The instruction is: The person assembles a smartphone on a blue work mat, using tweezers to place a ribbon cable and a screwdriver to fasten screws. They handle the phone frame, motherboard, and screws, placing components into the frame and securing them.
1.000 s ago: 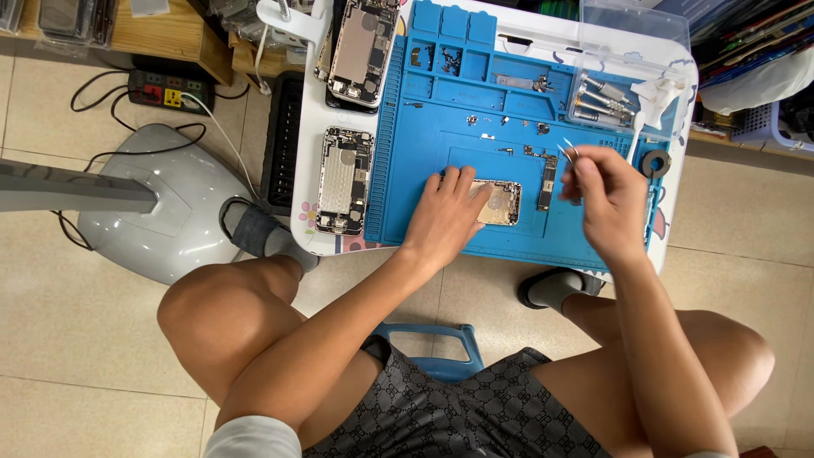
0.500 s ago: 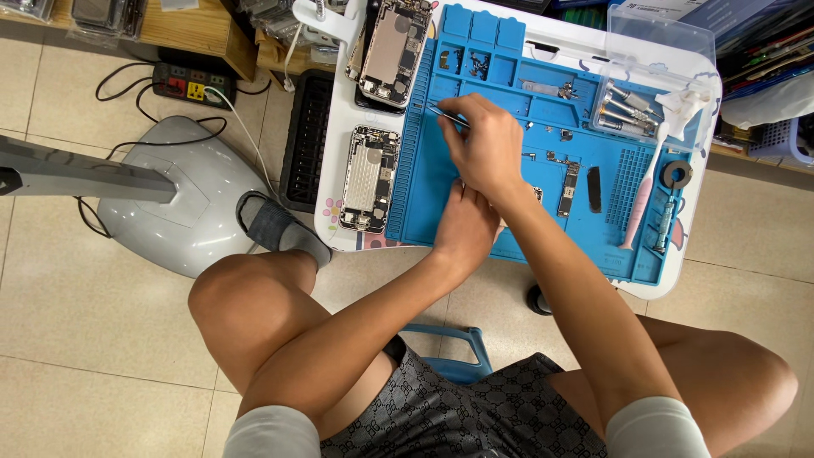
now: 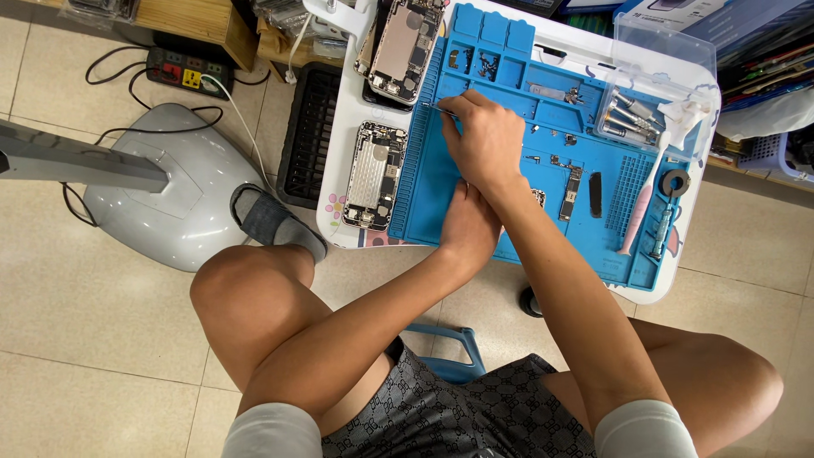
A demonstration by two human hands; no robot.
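- Since the earlier frame, little has shifted: the right hand (image 3: 485, 140) stays far over toward the upper-left part of the blue repair mat (image 3: 441, 203), and the left hand (image 3: 469, 227) stays under the right forearm, where a second ago the two sat side by side near the mat's middle.
- Nearest the camera, at the bottom of the frame, are bare knees and patterned dark shorts (image 3: 458, 416), with a blue stool edge (image 3: 449, 348) between the legs.
- Above that, the left hand lies flat, fingers loose, on the mat's lower middle; whether it pins anything down I cannot tell.
- Crossing over it, the right hand is pinched around thin tweezers (image 3: 443, 107), whose tip points left near the mat's left rim.
- Just left of the mat, on the white table (image 3: 335, 212), lies an opened phone shell (image 3: 375, 175); a second opened phone (image 3: 402, 49) lies above it at the top edge.
- Right of the hands, on the mat, are a narrow circuit board (image 3: 571, 193) and a small black bar (image 3: 595, 194).
- Farther right lie a pink brush (image 3: 638, 212) and a clear tray of screwdriver bits (image 3: 632, 114).
- At left on the floor, a foot in a grey slipper (image 3: 273, 222) rests against a grey fan base (image 3: 170, 191).
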